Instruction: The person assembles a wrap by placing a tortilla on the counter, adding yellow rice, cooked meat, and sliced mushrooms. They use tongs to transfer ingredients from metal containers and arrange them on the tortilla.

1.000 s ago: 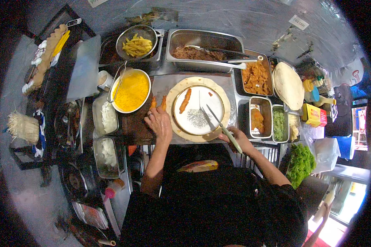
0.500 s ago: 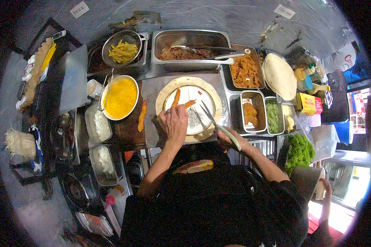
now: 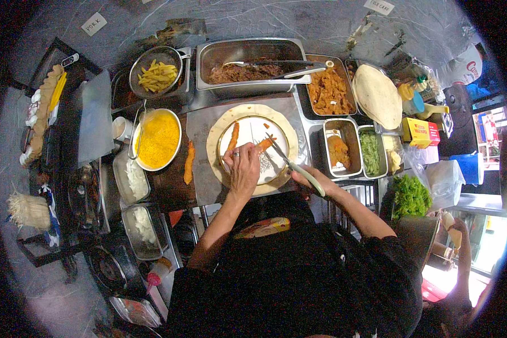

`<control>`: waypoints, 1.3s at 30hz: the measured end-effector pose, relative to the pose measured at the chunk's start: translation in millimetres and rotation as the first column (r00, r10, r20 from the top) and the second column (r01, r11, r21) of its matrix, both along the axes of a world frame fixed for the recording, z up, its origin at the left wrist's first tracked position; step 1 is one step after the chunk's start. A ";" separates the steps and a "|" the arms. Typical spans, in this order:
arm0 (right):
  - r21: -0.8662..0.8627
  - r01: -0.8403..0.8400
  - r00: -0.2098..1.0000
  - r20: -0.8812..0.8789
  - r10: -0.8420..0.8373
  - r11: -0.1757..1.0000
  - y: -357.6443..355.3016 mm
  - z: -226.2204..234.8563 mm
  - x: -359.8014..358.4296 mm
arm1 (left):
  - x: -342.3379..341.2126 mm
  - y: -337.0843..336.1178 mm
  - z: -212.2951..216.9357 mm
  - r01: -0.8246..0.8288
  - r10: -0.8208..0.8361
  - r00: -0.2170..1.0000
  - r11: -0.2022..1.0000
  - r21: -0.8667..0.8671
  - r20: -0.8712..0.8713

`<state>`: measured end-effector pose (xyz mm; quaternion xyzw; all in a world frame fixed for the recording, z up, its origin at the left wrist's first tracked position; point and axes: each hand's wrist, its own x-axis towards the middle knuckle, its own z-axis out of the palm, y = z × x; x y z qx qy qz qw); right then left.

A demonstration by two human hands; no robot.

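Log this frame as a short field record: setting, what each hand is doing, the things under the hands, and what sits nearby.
setting: food counter seen from above, metal trays and bowls
left hand: on the plate, fingers at an orange fried strip
right hand: holds scissors, blades pointing at that strip
under plate: round flatbread
second strip: lies on the plate's left side
third strip: off the plate, on the board to the left
nearby: bowl of yellow crumbs, basket of fries, stack of flatbreads

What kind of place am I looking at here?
Most likely a street-food stall or small takeaway prep counter: steel trays of cooked fillings, a stack of flatbreads, and a basket of fries surround a plate lined with a tortilla.
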<state>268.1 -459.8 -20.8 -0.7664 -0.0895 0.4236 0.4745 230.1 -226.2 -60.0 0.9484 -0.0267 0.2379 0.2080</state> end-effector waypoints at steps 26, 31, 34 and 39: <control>-0.160 0.099 0.994 -0.019 -0.103 0.982 7.8 20.1 0.5 | 14.1 28.5 -6.0 -0.245 0.246 0.969 0.961 0.128 0.007; -0.254 0.080 0.992 -0.070 -0.101 0.964 13.7 34.5 3.6 | 17.9 44.4 2.1 -0.349 0.349 0.930 0.937 0.019 -0.111; -0.158 0.148 0.984 -0.073 -0.161 0.976 -7.0 7.1 -1.9 | -12.2 77.7 -10.6 -0.569 0.578 0.798 0.816 0.103 -0.169; -0.113 0.145 0.989 0.051 -0.141 0.983 -9.4 3.2 -14.2 | -43.1 111.8 -42.8 -0.656 0.726 0.661 0.681 0.326 -0.188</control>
